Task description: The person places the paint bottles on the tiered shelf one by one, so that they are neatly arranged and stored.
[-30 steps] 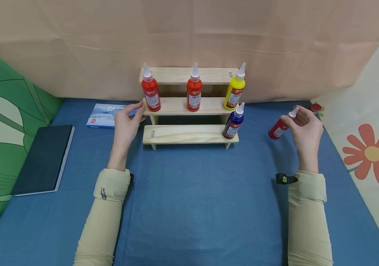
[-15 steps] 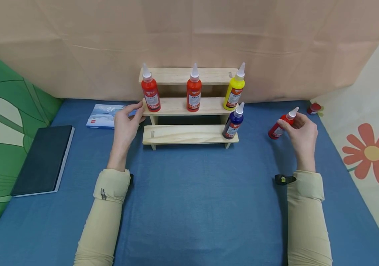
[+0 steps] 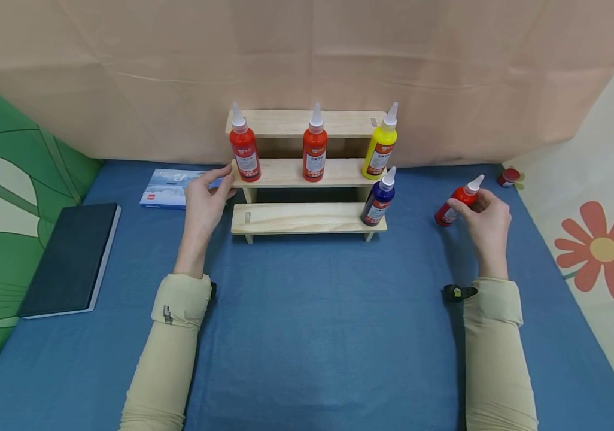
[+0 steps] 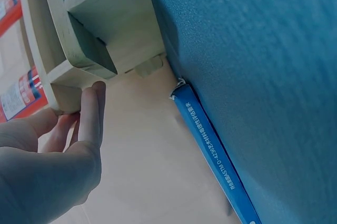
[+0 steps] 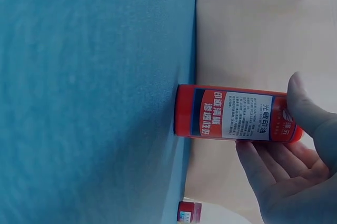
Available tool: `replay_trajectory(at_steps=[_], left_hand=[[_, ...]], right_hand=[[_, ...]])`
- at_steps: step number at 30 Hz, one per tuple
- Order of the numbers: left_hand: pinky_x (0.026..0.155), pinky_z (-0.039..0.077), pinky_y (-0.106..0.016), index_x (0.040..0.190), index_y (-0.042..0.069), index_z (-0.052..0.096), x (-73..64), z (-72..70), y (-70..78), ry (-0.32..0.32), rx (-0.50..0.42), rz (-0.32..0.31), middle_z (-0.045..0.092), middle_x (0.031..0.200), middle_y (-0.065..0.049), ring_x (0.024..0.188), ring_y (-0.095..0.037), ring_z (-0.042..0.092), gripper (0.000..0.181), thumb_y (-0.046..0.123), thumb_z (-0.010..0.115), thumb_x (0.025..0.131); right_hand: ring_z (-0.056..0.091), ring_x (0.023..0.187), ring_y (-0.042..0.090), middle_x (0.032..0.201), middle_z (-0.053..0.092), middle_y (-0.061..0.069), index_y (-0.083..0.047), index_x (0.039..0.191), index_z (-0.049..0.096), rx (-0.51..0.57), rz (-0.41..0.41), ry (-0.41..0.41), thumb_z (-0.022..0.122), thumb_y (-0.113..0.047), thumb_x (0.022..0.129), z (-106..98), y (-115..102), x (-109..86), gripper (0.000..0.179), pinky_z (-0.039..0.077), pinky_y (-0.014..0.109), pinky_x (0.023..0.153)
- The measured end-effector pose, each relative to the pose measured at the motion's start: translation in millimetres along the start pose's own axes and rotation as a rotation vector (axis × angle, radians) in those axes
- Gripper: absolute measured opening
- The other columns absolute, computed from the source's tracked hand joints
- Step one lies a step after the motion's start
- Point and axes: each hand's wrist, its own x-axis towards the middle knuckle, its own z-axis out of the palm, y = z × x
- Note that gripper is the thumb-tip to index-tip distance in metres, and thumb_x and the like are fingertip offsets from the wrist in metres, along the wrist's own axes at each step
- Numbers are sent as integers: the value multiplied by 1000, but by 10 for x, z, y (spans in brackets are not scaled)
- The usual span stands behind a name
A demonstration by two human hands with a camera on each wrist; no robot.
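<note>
My right hand (image 3: 487, 224) holds a red ink bottle (image 3: 449, 209) with a white nozzle, thumb on one side of its upper body and fingers on the other. In the right wrist view this ink bottle (image 5: 237, 113) stands with its base at the blue cloth. A three-tier wooden shelf (image 3: 285, 173) stands at the back; my left hand (image 3: 204, 200) pinches the left end of its middle tier. Two more red bottles, one red bottle (image 3: 245, 152) at the left and one red bottle (image 3: 315, 152) mid-tier, share that board with a yellow bottle (image 3: 379, 149). A blue bottle (image 3: 378, 200) stands on the lowest tier's right end.
A light-blue box (image 3: 164, 188) lies left of the shelf, partly behind my left hand. A dark notebook (image 3: 72, 257) lies at the table's left side. Near the right edge is a small red jar (image 3: 508, 176). A beige cloth (image 3: 307, 72) hangs behind the shelf.
My right hand has slid down and left from the nozzle to the upper body of the red ink bottle, uncovering the small red jar. My left hand stays in place on the shelf.
</note>
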Motion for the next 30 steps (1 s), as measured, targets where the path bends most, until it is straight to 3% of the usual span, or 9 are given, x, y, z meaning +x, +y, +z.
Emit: replay_trajectory(at_steps=[15,30], left_hand=[[99,60,-38,143,-5,65,3,0,-10,1,-5,15,61,147,-21,119,-40,71,36,10,63,110],[99,60,-34,143,-7,64,7,1,-22,0,0,19,61,146,-24,120,-40,70,36,8,63,110]], right_hand=[[59,135,30,149,63,13,-8,155,57,14,21,18,76,-35,101,-1,-27,-24,64,50,38,117],[60,131,23,150,64,9,-13,154,60,72,37,38,77,-41,98,-57,-193,-108,65,52,33,115]])
